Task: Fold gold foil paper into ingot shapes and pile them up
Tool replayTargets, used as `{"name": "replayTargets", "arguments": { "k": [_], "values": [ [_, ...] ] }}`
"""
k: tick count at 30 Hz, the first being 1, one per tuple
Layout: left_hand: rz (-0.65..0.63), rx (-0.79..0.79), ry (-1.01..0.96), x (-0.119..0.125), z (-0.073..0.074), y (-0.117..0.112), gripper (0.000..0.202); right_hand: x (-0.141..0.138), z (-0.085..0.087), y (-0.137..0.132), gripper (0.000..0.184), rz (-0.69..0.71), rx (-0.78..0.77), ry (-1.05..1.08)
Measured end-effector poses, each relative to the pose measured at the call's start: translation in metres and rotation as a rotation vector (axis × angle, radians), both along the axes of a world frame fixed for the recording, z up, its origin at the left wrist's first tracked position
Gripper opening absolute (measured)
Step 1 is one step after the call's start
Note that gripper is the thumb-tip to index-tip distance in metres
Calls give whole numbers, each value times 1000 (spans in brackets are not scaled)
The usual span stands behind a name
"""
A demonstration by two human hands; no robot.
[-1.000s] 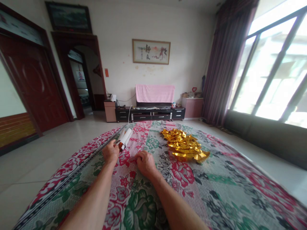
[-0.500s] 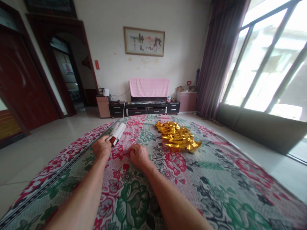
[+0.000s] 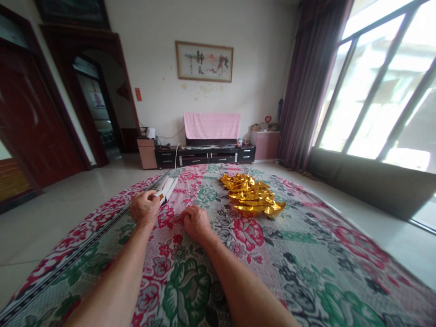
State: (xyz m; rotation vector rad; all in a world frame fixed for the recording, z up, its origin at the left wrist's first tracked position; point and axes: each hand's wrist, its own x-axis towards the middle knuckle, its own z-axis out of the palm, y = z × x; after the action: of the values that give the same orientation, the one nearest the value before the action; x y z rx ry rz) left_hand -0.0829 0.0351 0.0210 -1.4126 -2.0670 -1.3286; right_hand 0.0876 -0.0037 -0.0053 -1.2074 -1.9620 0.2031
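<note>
My left hand point(image 3: 146, 208) has its fingers closed on the near end of a white paper bundle point(image 3: 166, 187) with an orange-brown edge. The bundle lies slanting on the flowered cloth, its far end pointing away from me; whether it is loose sheets or a pack I cannot tell. To the right, my right hand point(image 3: 196, 220) rests low on the cloth with fingers curled. Anything inside those fingers is hidden. Farther right lies a heap of folded gold foil ingots point(image 3: 254, 195), apart from both hands.
A flowered cloth point(image 3: 303, 268) in red, green and grey covers the rounded table. Behind it are a low black TV cabinet point(image 3: 194, 156) and a pink cloth point(image 3: 211, 126) draped over a screen. A purple curtain point(image 3: 301, 91) hangs beside large windows at right.
The white paper bundle has tipped lower and flatter, and its white pieces spread differently. My left hand has turned slightly around its near end. My right hand is nearly still.
</note>
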Motion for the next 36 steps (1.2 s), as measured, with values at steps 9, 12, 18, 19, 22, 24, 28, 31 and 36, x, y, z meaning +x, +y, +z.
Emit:
{"name": "replayTargets", "arguments": {
  "k": [9,12,18,19,22,24,28,31,36],
  "values": [
    [-8,-26,-56,5,31,-6,31,1,-3,1,29,15,4,25],
    [-1,14,-30,6,47,-10,34,0,-3,2,29,7,-7,53],
    [38,37,19,8,75,-18,37,1,-2,6,31,-108,-54,344],
    [30,57,25,9,78,-19,37,2,-2,8,31,-129,-69,419],
    [-41,136,-19,12,85,-21,38,5,-3,11,31,-137,-124,647],
    [-126,162,-121,16,87,-20,39,7,-2,14,31,-120,-178,784],
    [-370,177,-437,30,85,-16,39,15,3,17,38,-66,-273,1041],
    [-566,185,-678,41,79,-12,41,23,7,18,45,-15,-315,1191],
    [-773,83,-952,56,52,-1,38,35,10,21,46,62,-460,1463]
  ]
}}
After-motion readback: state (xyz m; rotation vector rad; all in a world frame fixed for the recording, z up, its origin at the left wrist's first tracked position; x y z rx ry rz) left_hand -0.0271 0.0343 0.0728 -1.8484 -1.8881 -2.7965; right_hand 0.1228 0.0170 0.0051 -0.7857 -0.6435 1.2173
